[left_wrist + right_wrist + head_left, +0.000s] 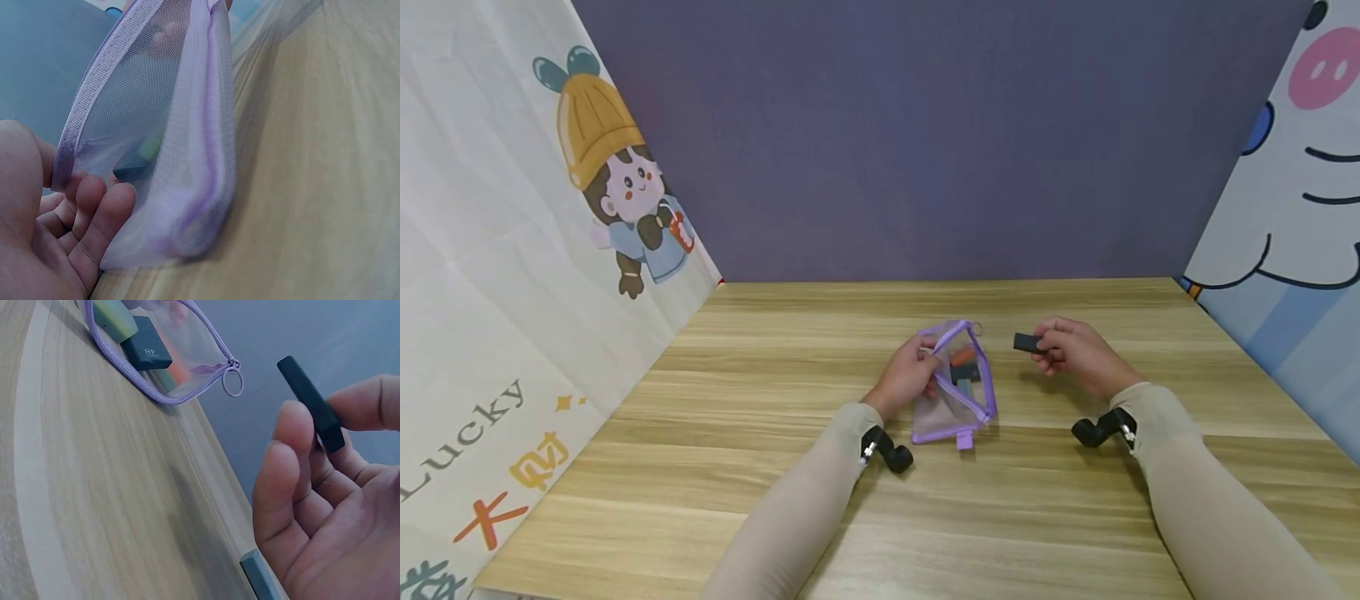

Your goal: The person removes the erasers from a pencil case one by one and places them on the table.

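I see the mesh pouch [957, 385] lying mid-table [775, 500], purple zip open, w/ small items inside incl. a dark block. L hand [908, 377] pinches the pouch's left edge, fingers curled. R hand [1075, 353], just right of the pouch, holds a small black bar [1027, 342] btwn thumb & fingertips, off the wood.

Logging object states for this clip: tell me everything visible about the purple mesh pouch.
The purple mesh pouch is a small see-through bag with a lilac zipper edge, a metal pull ring and a small tab at its near end. It lies on the wooden table, its zip open. Inside show a black block with white print, a green piece and an orange one. The left hand grips its open edge; the right hand does not touch it.
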Demonstrator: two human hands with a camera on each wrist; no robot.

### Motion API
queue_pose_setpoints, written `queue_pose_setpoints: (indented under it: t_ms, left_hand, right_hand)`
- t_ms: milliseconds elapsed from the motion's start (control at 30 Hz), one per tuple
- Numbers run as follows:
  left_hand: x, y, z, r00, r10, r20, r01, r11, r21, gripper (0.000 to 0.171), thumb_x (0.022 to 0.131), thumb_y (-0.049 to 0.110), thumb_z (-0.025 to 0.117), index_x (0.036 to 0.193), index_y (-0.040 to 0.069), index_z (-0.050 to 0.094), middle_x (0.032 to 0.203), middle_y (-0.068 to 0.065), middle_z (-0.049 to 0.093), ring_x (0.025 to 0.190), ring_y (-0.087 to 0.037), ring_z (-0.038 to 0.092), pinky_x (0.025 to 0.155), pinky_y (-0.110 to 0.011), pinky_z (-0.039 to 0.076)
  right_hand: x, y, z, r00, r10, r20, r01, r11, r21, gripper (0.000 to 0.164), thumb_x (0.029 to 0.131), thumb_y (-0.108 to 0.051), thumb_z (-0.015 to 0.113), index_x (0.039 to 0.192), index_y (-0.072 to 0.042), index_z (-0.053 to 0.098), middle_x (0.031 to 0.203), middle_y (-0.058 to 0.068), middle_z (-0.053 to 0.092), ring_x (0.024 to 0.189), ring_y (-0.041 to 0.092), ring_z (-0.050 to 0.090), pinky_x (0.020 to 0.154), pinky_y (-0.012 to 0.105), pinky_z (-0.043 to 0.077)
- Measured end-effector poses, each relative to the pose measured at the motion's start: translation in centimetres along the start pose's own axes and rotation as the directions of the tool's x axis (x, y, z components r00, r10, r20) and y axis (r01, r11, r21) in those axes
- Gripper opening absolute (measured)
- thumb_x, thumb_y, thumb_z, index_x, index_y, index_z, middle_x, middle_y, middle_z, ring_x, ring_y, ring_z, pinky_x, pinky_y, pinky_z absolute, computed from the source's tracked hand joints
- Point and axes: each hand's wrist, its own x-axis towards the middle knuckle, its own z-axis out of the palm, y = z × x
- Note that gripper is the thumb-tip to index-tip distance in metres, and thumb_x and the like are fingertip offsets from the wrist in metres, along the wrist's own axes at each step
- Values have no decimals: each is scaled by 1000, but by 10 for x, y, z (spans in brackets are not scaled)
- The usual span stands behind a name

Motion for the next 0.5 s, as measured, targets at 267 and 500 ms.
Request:
queue_pose_setpoints:
  t_ms: [267, 500]
  left_hand:
    - [1, -1, 1, 1000, 0, -5, 0, 1000, -3, 25, 96, 6, 59, 120, 7, 59, 77, -6, 58, 53, -17, 56, 49, -28, 54]
    - [0, -1, 1, 1000, -1, -9, 1, 1000, 3, 26, 95, 6, 58, 121, 7, 59, 77, -6, 57, 53, -17, 56, 49, -29, 55]
  right_hand:
    - [0, 1, -1, 1000, -6, -16, 6, 1000, -4, 25, 99, -6, 45, 120, 8, 43, 92, 18, 62, 72, 15, 59, 64, 31, 55]
    - [0, 3, -4, 1000, -5, -17, 5, 1000, 20, 16, 98, -6, 45, 111, 4, 44, 88, 14, 60, 72, 16, 59, 63, 31, 55]
